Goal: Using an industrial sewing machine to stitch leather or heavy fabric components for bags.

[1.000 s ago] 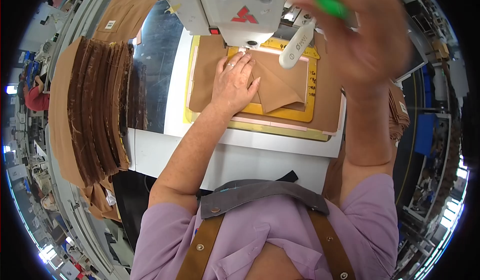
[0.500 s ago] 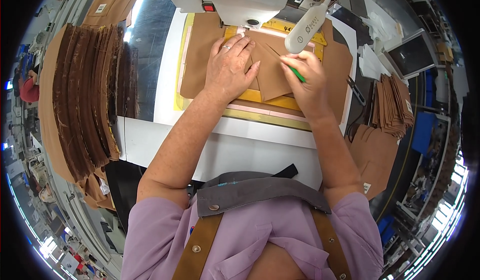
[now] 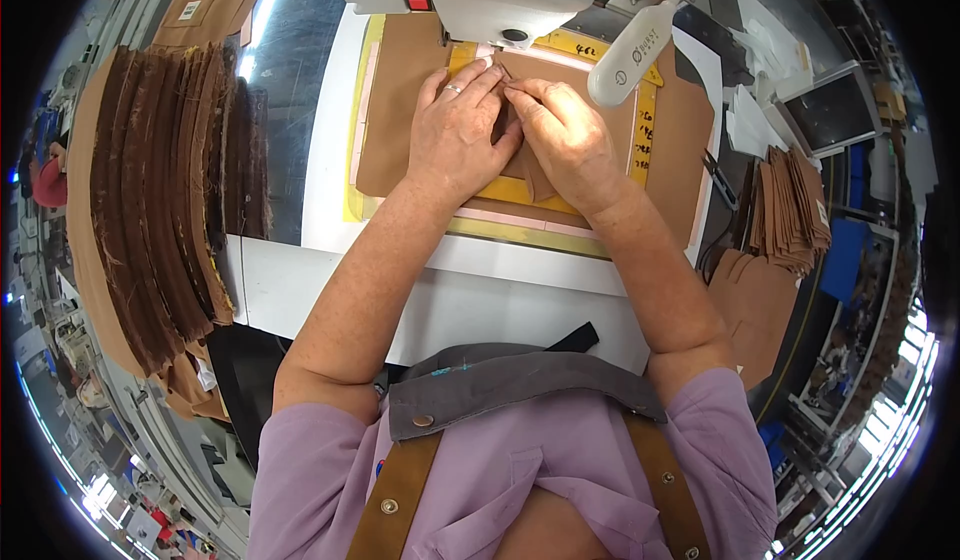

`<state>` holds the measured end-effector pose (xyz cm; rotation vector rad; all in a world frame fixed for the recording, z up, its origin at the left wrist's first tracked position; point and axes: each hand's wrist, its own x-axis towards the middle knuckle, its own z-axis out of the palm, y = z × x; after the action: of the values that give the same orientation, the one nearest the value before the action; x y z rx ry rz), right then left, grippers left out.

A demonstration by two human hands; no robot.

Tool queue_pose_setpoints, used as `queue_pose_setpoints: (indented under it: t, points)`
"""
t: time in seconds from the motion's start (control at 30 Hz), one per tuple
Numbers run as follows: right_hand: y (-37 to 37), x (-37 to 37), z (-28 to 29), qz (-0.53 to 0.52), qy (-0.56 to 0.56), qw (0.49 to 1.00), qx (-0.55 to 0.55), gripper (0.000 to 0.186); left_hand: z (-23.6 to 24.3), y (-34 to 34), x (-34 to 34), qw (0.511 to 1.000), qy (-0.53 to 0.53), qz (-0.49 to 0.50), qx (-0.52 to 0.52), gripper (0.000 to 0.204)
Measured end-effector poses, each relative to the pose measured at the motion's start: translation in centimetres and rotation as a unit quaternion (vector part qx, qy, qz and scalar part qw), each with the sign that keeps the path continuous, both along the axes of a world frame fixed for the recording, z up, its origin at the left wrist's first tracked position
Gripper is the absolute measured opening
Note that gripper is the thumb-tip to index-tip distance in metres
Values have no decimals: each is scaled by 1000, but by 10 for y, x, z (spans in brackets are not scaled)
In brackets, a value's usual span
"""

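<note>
My left hand (image 3: 458,125) lies flat on brown fabric, its fingers stretched toward the sewing machine head (image 3: 490,5) and its thumb apart. My right hand (image 3: 568,140) is closed, its fingertips meeting the left ones at the edge of a smaller brown fabric piece (image 3: 538,182). A slim green-handled pointed tool showed in that hand a moment earlier; its handle is now hidden by the fingers. The small piece is partly folded up between my hands. Beneath lies a larger brown fabric panel (image 3: 390,110), with a yellow template frame (image 3: 643,145) over it.
A tall stack of brown fabric panels (image 3: 150,200) stands on the left. To the right are black thread snips (image 3: 718,180), a bundle of small brown pieces (image 3: 785,205) and a small screen (image 3: 828,110). A white lamp (image 3: 632,55) hangs close beside my right hand.
My right hand has moved left and slightly away from me, up to the left fingertips. The small fabric piece, flat before, now has its right side folded over. The left hand has stayed put.
</note>
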<state>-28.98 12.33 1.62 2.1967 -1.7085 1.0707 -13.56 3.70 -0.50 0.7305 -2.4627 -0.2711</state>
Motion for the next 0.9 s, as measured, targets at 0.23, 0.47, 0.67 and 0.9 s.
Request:
queue_pose_setpoints:
  t: [0.23,0.47,0.67,0.9]
  points:
    - [-5,1,-4,1,-6,1000,-11,34,0,1,-1,1000,-6,6,-5,38]
    - [-3,4,-3,-4,-28,1000,-13,36,0,1,-2,1000,3,6,-5,35]
    - [-2,3,-4,-3,-35,999,-25,34,0,1,-2,1000,5,8,-4,36]
    - [-4,3,-6,-9,-32,999,-29,32,1,1,-2,1000,1,13,-1,36]
